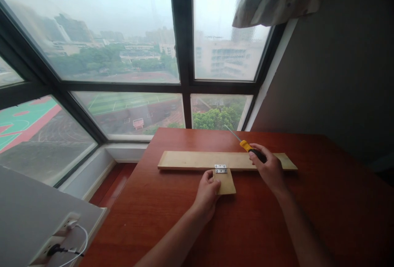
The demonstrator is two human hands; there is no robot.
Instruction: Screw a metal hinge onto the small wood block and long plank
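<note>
My right hand (268, 167) grips a screwdriver (246, 145) by its yellow and black handle. Its thin metal shaft points up and to the left, away from the wood. With my left hand (208, 191) I pinch the left edge of a small square wooden board (226, 183). A silver metal hinge (221, 168) spans the joint between this small board and a long, pale wooden plank (187, 160). The plank lies crosswise on the table, and part of it is behind my right hand. Screw holes show on both hinge leaves, but I cannot tell whether screws sit in them.
The reddish-brown table (138, 217) reaches to large windows with dark frames (184, 53). A low wall at lower left carries sockets with a white plug (72, 224) and a black plug (54, 250). A curtain (277, 0) hangs at upper right.
</note>
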